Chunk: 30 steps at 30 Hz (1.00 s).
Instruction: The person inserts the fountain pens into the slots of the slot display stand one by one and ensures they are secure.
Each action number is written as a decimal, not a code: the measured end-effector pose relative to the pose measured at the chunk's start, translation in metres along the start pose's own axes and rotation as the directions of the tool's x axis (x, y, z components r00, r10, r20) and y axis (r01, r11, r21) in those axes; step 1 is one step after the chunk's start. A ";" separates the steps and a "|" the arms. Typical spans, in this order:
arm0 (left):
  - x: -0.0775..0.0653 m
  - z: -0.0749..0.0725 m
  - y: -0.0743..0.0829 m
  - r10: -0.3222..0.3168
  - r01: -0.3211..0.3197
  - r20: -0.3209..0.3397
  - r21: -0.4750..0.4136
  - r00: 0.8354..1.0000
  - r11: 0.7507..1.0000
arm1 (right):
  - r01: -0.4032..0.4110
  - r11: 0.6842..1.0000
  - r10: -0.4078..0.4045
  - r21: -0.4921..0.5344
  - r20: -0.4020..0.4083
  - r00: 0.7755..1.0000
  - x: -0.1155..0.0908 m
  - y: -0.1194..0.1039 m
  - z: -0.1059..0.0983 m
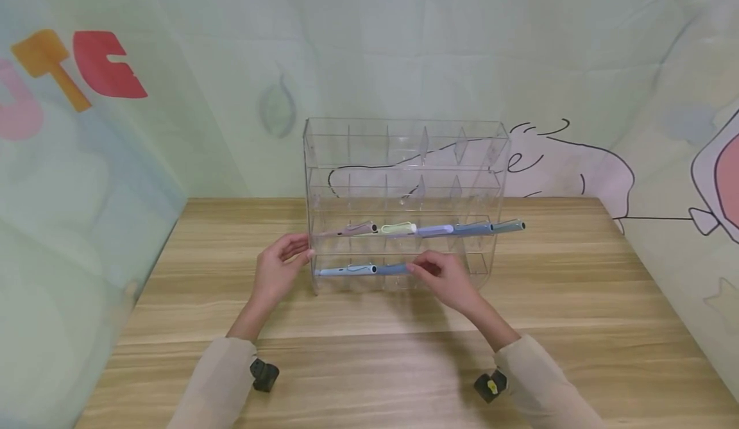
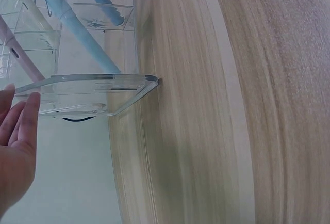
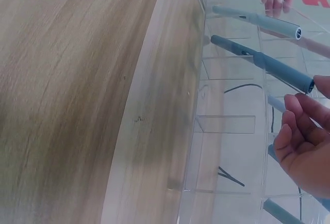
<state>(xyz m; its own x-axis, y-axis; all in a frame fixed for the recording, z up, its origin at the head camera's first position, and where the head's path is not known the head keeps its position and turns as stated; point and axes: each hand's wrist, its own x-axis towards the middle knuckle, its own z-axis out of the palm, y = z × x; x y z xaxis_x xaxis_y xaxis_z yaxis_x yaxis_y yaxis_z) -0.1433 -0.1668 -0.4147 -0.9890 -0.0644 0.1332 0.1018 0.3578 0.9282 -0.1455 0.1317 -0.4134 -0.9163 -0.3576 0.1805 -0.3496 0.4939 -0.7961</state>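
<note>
A clear acrylic display rack (image 1: 404, 170) stands on the table, divided into small compartments. At its left side panel, my left hand (image 1: 280, 269) holds the edge between thumb and fingers, also seen in the left wrist view, where the hand (image 2: 18, 152) enters at the left. In the lower row a light blue pen (image 1: 346, 270) lies slanted in the leftmost compartment. Beside it is a darker blue pen (image 3: 278, 72), whose capped end my right hand (image 1: 444, 278) pinches between thumb and forefinger. The right wrist view shows that hand (image 3: 307, 141) at the cap's tip.
The row above carries several pens: a mauve one (image 1: 358, 229), a pale yellow one (image 1: 398, 228), a lavender one (image 1: 435, 230), a blue one (image 1: 473, 229) and a grey-green one (image 1: 509, 226). A printed cloth (image 1: 231, 83) hangs behind the wooden table (image 1: 369, 365).
</note>
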 end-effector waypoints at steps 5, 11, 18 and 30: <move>0.000 0.000 -0.001 0.011 -0.011 0.004 -0.001 1.000 1.000 | 0.018 0.999 -0.018 -0.033 0.001 1.000 -0.001 -0.001 0.000; 0.001 0.001 -0.001 0.009 -0.009 0.006 -0.003 1.000 1.000 | 0.069 0.997 -0.069 -0.042 -0.001 0.998 -0.002 -0.001 -0.001; 0.002 0.002 -0.002 0.009 -0.009 0.015 0.001 1.000 1.000 | 0.071 0.997 -0.071 -0.037 0.007 0.997 -0.003 -0.003 -0.002; -0.003 -0.006 -0.006 -0.012 0.010 0.052 0.031 0.999 0.999 | 0.021 1.000 -0.021 -0.014 0.017 1.000 -0.015 0.012 -0.032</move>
<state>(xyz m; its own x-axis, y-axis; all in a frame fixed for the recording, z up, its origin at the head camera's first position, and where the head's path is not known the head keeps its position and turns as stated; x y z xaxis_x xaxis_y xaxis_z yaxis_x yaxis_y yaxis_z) -0.1403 -0.1747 -0.4184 -0.9943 -0.0200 0.1043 0.0885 0.3863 0.9181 -0.1425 0.1681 -0.4071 -0.9053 -0.3812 0.1873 -0.3717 0.4976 -0.7837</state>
